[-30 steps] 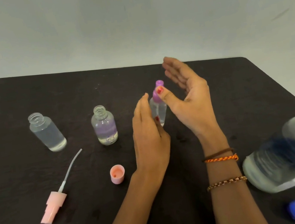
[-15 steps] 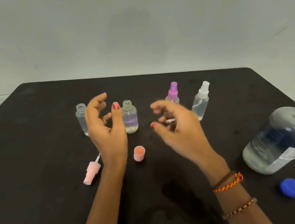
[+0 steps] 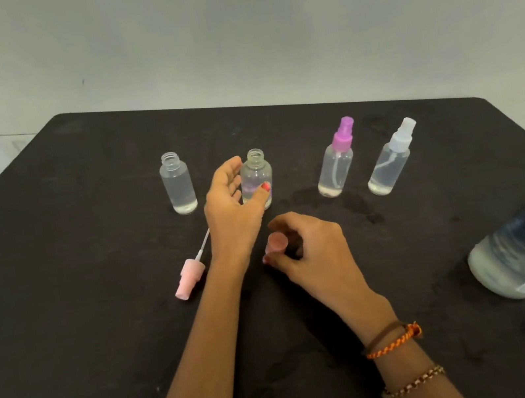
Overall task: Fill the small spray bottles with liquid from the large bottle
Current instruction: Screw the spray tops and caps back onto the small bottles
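Under the right hand (image 3: 312,253), a pink cap (image 3: 276,243) half-hidden.

Table (image 3: 63,301): black, matte top with rounded far corners and faint smudges.
Wall (image 3: 225,24): plain pale grey-white, directly behind the table's far edge.
Light: soft, even, without hard shadows.

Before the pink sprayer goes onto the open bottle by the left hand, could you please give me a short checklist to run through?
1. Bottle upright, neck open: ok.
2. Left hand steadying it: thumb touches, fingers not yet round it: not ok.
3. Pink cap pinched by right hand: ok.
4. Pink sprayer in reach, lying free: ok.
5. Liquid level enough: cannot tell.
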